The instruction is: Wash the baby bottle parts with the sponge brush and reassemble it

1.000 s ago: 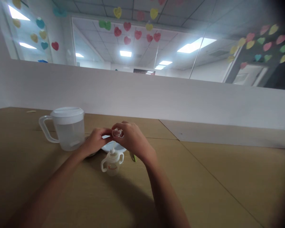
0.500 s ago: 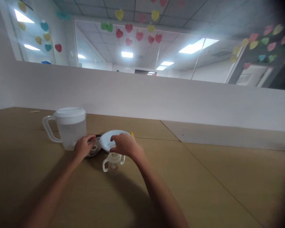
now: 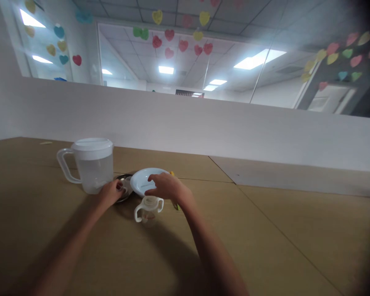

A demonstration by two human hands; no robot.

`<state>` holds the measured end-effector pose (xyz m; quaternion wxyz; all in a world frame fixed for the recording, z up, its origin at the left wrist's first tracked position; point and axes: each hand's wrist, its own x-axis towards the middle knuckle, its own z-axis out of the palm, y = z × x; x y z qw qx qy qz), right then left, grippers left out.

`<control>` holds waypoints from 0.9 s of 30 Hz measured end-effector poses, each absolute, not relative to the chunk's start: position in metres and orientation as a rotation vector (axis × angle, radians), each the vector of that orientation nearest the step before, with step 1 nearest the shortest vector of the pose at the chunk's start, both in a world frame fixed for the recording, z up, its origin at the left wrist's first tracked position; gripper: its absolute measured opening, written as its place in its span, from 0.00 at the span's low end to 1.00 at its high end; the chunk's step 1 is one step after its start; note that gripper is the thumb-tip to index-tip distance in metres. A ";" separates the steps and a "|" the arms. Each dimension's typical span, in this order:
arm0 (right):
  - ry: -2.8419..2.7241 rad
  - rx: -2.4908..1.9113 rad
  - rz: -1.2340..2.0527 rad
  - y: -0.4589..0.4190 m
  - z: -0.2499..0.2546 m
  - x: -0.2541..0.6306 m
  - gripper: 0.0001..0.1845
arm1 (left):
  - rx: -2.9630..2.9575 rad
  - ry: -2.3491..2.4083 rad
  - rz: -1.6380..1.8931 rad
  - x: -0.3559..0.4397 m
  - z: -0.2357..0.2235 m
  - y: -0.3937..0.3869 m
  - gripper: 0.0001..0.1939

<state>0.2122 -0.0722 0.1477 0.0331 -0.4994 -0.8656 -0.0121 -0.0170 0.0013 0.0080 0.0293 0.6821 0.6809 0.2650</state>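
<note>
My left hand reaches into a round metal dish, its fingertips pinched together by a clear, whitish piece whose kind I cannot make out. Whether the fingers grip that piece is hidden. My right hand hovers above a small clear cup with two white handles. Its thumb and fingers are apart, with nothing visible between them. The cup stands upright on the table. Just behind the right hand is a light-blue plate, partly covered by it.
A large lidded pitcher of clear liquid stands left of the dish, its handle to the left. Something yellow shows beside the plate, mostly behind my right hand. The wooden table meets a white wall with a window above.
My left hand has lowered further into the dish, and its fingertips have come down to the clear piece. My right hand has shifted slightly right, away from the cup's top.
</note>
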 end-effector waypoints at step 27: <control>-2.573 -1.051 -0.022 -0.061 0.143 0.204 0.12 | 2.321 1.189 2.198 0.041 0.035 -0.048 0.08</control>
